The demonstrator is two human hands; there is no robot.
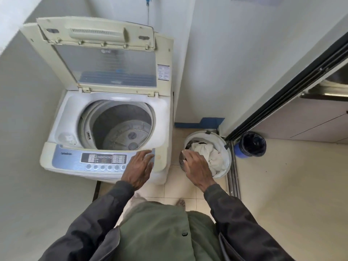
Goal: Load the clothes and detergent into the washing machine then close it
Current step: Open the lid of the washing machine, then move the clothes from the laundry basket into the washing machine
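Observation:
A top-loading washing machine (162, 162) stands at the left with its lid (113, 66) folded up against the wall. Its steel drum (120, 129) holds no clothes. To its right on the floor stands a round laundry basket (225, 147) with white clothes (212, 153) inside. My left hand (140, 166) hovers over the right end of the control panel (75, 157), fingers spread and holding nothing. My right hand (195, 166) reaches down over the basket's near rim, fingers apart, just beside the white clothes. No detergent container is clearly visible.
A blue bin with a black liner (251, 145) stands on the floor right of the basket, beyond a sliding door track (233, 176). White walls close in the machine on the left and behind. Blue tape (199, 124) runs along the wall base.

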